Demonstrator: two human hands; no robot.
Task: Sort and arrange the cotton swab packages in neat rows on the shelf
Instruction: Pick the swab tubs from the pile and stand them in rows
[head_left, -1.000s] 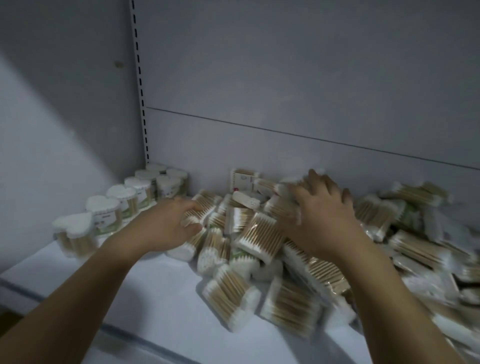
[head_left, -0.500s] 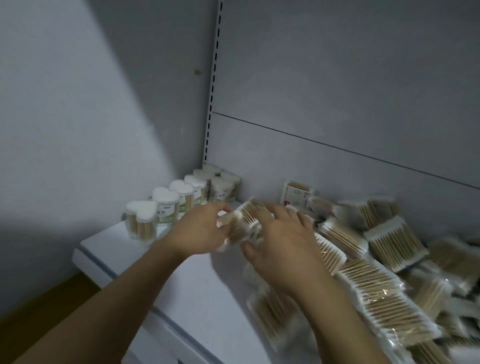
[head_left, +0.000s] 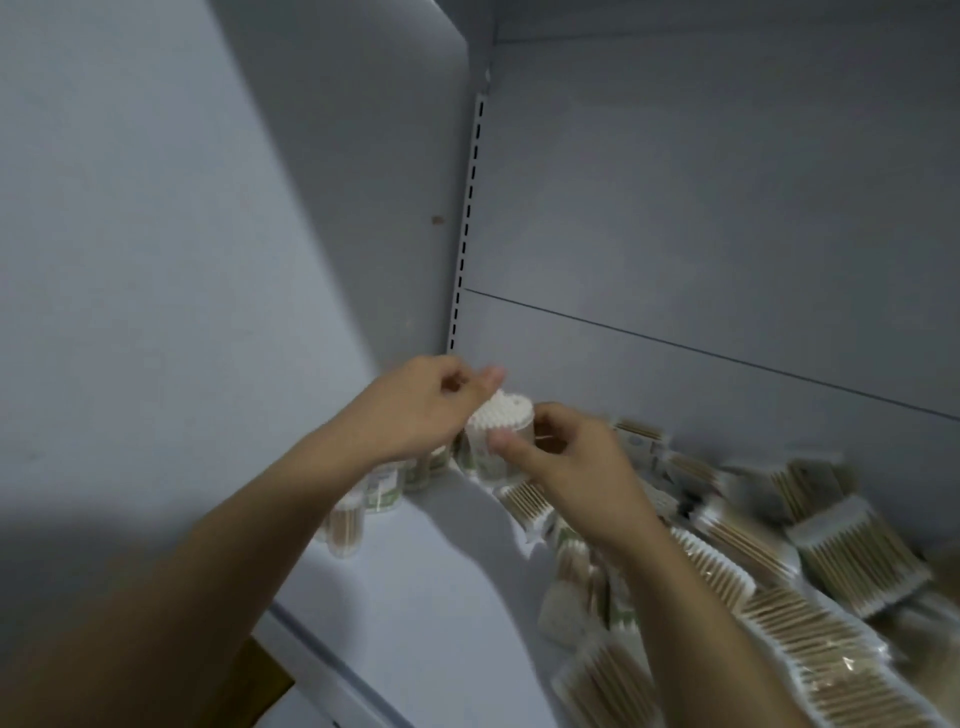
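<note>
few tubs (head_left: 387, 488) stand rowed on the shelf (head_left: 431, 587); left hand (head_left: 415, 410) and right hand (head_left: 566, 462) grip another, the heart tub (head_left: 501, 431); most packs (head_left: 779, 597) lie heaped, unsorted.

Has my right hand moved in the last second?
Yes. The right hand, gripping a tub, went left off the loose pile to the tub row by the slotted upright.
</note>
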